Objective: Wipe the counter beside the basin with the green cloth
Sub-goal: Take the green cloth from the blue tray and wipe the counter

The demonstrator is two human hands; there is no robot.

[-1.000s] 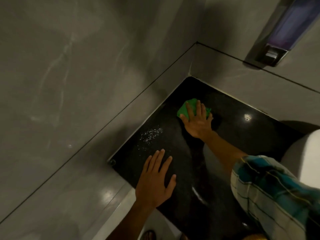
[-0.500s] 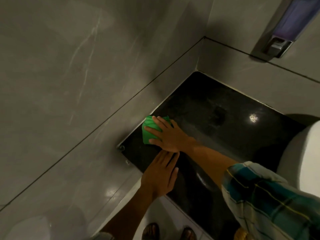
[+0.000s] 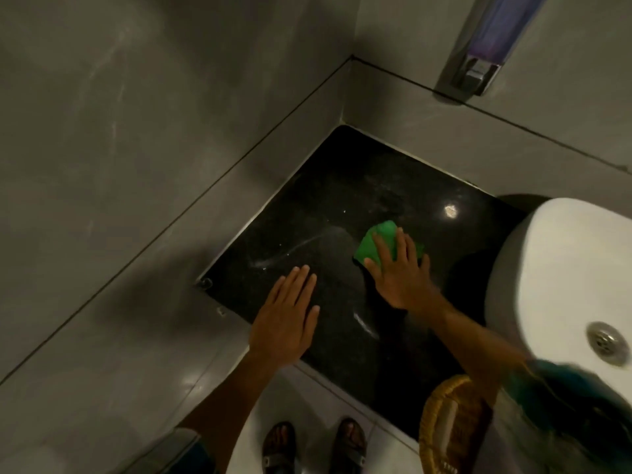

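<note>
Two hands on the black counter [image 3: 328, 186]: right hand [image 3: 400, 271] presses flat, fingers spread, on the green cloth [image 3: 378, 239] mid-counter, left of the white basin [image 3: 561, 268]; left hand [image 3: 284, 319] lies open, palm down, grasping nothing.

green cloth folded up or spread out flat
Folded, or at least bunched: the green cloth is a small compact pad, mostly covered by the flat right hand pressing it on the counter.

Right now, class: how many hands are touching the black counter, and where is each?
2. The left hand lies flat and bare near the counter front edge. The right hand presses the green cloth farther back, toward the white basin.
</note>
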